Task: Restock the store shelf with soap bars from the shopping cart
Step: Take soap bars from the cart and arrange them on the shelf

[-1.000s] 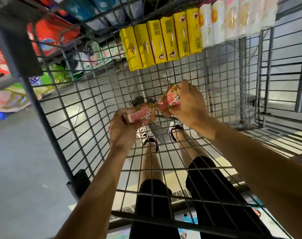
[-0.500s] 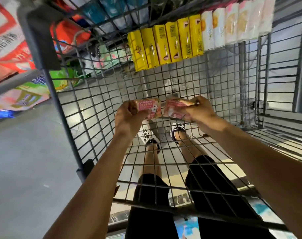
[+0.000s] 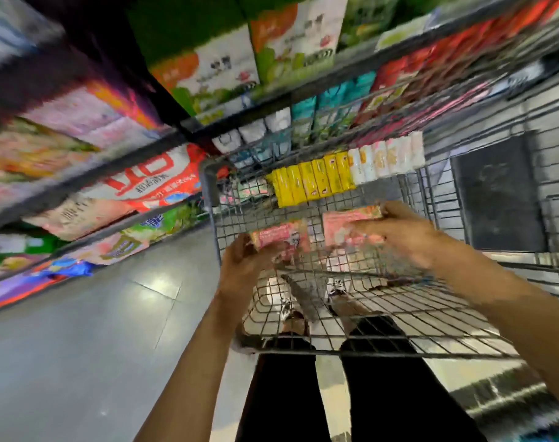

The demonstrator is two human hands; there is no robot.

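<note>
Landmark: the cart (image 3: 303,346), a wire basket in front of you; everything below is placed against it.
Left hand (image 3: 243,266): you hold it above the cart's near-left part, fingers curled round a pink bar (image 3: 279,239).
Right hand (image 3: 399,234): you hold it above the cart's right side, fingers and thumb clamped on a second pink bar (image 3: 351,224).
Bars: both are lifted off the cart floor, side by side, close but apart as far as the blur shows.
Stock left: a row of yellow bars (image 3: 313,183) and a row of white bars (image 3: 386,159) stand on edge along the cart's far wall.
Shelf (image 3: 80,183): it runs left of and beyond the cart, packed with bags and boxes; too blurred to show a soap slot.
Progress: you are mid-task, by my reading. Two bars are in hand but not yet shelved, and both rows in the cart remain to move.
</note>
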